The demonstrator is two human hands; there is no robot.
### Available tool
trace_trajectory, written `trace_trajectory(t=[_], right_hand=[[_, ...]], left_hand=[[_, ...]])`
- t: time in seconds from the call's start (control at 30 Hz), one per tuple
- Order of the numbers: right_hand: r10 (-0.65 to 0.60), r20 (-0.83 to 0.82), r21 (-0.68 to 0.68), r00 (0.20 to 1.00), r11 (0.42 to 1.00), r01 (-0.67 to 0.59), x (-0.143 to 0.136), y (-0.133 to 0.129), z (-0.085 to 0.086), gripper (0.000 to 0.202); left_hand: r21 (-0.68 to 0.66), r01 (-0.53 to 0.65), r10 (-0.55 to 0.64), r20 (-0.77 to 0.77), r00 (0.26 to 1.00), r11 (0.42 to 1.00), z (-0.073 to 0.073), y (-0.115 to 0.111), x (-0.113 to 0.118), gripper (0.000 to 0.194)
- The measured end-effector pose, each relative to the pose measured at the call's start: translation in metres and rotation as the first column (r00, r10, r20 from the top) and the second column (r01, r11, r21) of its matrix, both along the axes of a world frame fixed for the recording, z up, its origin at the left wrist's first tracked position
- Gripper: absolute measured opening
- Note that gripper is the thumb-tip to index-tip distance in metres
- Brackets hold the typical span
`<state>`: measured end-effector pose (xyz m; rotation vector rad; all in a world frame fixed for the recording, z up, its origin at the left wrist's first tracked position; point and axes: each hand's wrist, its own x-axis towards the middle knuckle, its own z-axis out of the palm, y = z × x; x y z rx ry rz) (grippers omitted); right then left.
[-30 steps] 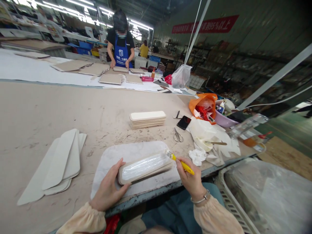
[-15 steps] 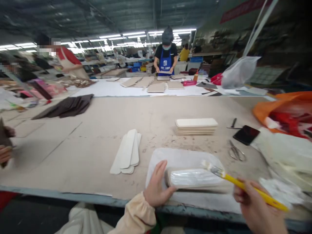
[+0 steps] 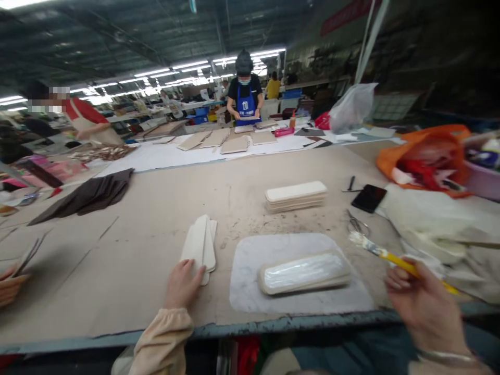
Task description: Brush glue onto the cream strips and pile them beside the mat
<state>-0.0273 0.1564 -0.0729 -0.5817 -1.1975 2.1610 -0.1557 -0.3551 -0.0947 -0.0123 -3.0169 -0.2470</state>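
My left hand (image 3: 183,284) rests on the near end of a fanned pile of white rounded strips (image 3: 203,242); its thumb and fingers are apart. In my right hand (image 3: 425,302) is a yellow-handled brush (image 3: 396,261), its white-coated bristles pointing left above the table. Between my hands, a stack of rounded strips with a glossy wet top (image 3: 304,272) lies on a translucent white sheet (image 3: 246,255). Farther back stands another neat stack of cream strips (image 3: 296,192).
Scissors (image 3: 357,224), a black phone (image 3: 369,198) and an orange bag (image 3: 425,156) lie at the right. Dark sheets (image 3: 89,195) are at the left. Another person's hand (image 3: 11,286) holds pieces at the left edge. A person in a blue apron (image 3: 245,99) stands across.
My left hand has left the glossy stack and moved left onto the white strips. My right hand has drawn the brush away from the stack to the right. The view has shifted.
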Motion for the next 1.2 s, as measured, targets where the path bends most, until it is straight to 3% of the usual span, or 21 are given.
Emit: trace_trajectory(t=[0.1, 0.2, 0.4, 0.6, 0.83, 1.2], right_hand=[[0.018, -0.015, -0.2, 1.0, 0.979, -0.021, 0.009, 0.0, 0.001, 0.011], [-0.002, -0.066, -0.268, 0.998, 0.963, -0.015, 0.017, 0.0, -0.001, 0.016], [-0.007, -0.106, -0.266, 0.994, 0.964, -0.021, 0.027, -0.001, 0.002, 0.02], [0.013, -0.111, -0.213, 0.994, 0.976, -0.036, 0.035, -0.001, 0.003, 0.026], [0.021, -0.143, -0.271, 0.989, 0.961, -0.059, 0.041, -0.001, 0.006, 0.021], [0.06, -0.154, -0.312, 0.986, 0.944, -0.106, 0.045, 0.008, -0.007, 0.011]], left_hand=[[-0.076, 0.005, -0.001, 0.055, 0.998, 0.997, -0.001, 0.0, -0.003, 0.049], [-0.097, -0.03, 0.043, 0.139, 0.989, 0.995, 0.009, 0.002, -0.005, 0.044], [-0.033, -0.074, 0.08, 0.249, 0.965, 0.997, 0.031, -0.007, -0.009, 0.045], [0.036, -0.049, 0.039, 0.232, 0.972, 0.998, 0.036, -0.007, -0.009, 0.043], [-0.107, -0.059, 0.087, 0.282, 0.955, 0.993, 0.042, 0.017, -0.008, 0.054], [-0.151, -0.059, 0.101, 0.287, 0.953, 0.987, 0.047, 0.025, -0.012, 0.037]])
